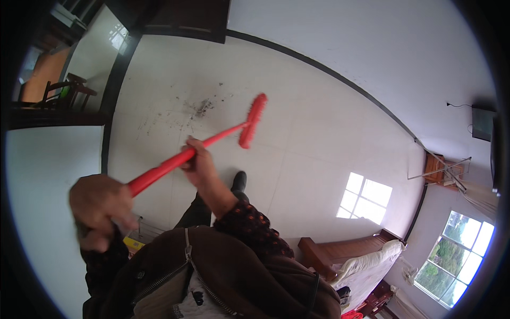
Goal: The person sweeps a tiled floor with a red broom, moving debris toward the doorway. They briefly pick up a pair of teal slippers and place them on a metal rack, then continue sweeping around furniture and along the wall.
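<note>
A red broom (169, 161) slants across the view from lower left to upper right. My left hand (101, 204), a little blurred, is closed round the top end of its handle. Farther down the handle, my right hand (199, 164) grips it with the fingers wrapped round. The red bristled head (253, 121) is at the far end, to the right of a scatter of dark dirt (202, 108) on the pale floor. Whether the bristles touch the floor I cannot tell.
Dark skirting (319, 65) runs along the white wall. Dark wooden furniture (183, 20) stands at the far side, and a wooden chair (74, 91) beyond the doorway at left. A wooden bed (340, 250) is at right, near a sunlit floor patch (365, 198).
</note>
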{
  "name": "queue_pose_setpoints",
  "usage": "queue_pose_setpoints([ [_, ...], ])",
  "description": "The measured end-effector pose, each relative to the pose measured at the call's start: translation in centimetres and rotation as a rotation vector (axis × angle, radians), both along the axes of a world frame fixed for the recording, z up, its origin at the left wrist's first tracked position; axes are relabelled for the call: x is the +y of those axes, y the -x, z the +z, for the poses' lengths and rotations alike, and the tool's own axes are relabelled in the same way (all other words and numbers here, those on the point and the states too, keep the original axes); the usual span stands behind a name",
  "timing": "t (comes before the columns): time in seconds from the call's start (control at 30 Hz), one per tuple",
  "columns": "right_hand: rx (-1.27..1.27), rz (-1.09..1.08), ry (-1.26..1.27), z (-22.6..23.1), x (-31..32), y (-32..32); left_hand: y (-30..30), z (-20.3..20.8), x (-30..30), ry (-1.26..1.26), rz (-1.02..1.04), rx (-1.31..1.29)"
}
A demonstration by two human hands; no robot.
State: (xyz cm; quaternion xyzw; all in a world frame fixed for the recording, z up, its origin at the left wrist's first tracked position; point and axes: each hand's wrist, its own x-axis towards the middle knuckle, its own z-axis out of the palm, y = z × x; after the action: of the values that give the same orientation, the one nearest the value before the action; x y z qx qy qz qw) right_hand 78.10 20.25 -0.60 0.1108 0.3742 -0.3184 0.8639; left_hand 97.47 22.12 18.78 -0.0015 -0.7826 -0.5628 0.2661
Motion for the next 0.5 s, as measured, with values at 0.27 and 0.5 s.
queue_pose_setpoints([
  [0.27, 0.377, -0.101, -0.024, -13.1, -7.6, 23.2, 19.4, -12.2, -4.7, -0.683, 0.724, 0.227],
  [0.5, 0.179, 0.134, -0.187, -15.1, -8.4, 7.3, 12.3, -8.5, -3.5, -0.677, 1.217, 0.119],
])
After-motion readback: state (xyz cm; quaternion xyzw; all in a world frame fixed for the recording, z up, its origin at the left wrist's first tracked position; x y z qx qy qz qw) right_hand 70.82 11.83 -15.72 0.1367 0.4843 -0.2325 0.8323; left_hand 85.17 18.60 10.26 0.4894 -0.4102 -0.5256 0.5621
